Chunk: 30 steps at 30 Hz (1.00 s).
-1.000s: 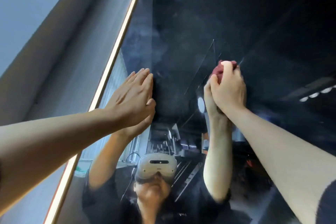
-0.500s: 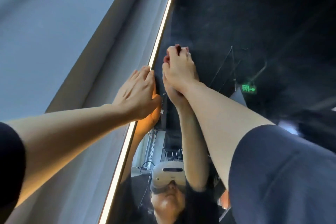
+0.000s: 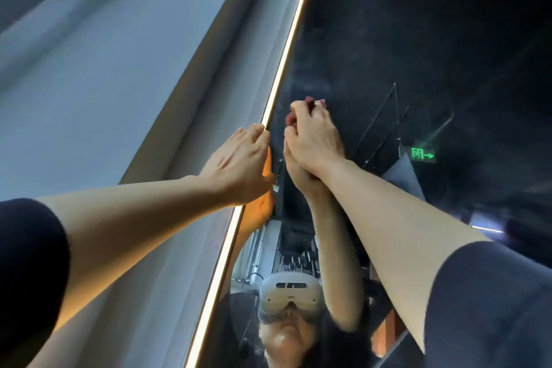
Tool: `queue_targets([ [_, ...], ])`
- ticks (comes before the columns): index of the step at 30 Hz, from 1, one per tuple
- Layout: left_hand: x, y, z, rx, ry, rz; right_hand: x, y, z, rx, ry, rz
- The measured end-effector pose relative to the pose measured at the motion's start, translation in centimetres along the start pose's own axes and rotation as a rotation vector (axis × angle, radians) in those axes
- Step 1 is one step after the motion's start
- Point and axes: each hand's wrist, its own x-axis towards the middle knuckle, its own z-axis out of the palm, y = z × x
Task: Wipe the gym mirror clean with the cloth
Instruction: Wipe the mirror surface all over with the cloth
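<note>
The dark gym mirror [image 3: 403, 39] fills the right side, with faint smears on its glass. My right hand [image 3: 313, 137] grips a red cloth [image 3: 290, 118] and presses it against the glass close to the mirror's left edge; only a small part of the cloth shows past my fingers. My left hand [image 3: 239, 164] lies flat with straight fingers against the lit edge strip [image 3: 286, 48] of the mirror, just left of the right hand. The mirror reflects both arms and a person wearing a headset.
A grey wall [image 3: 104, 84] runs along the left of the glowing mirror edge. A green exit sign [image 3: 422, 154] and gym equipment appear as reflections in the glass.
My right hand with the cloth has swept left across the glass from the mirror's middle to its left edge. The left hand has stayed pressed at the edge while my view shifted left.
</note>
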Motion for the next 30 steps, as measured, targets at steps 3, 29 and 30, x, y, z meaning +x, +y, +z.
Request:
queue_targets([
  [3,0.8,0.0,0.0,-0.021,0.013,0.002,0.3,-1.1,-0.3,-0.040,-0.170,-0.233],
  [29,4.5,5.2,4.0,0.031,0.030,0.244,3.6,8.5,-3.6,-0.253,0.160,0.242],
  [30,4.4,6.1,4.4,0.031,0.040,0.248,2.7,9.9,-4.2,-0.263,0.182,0.270],
])
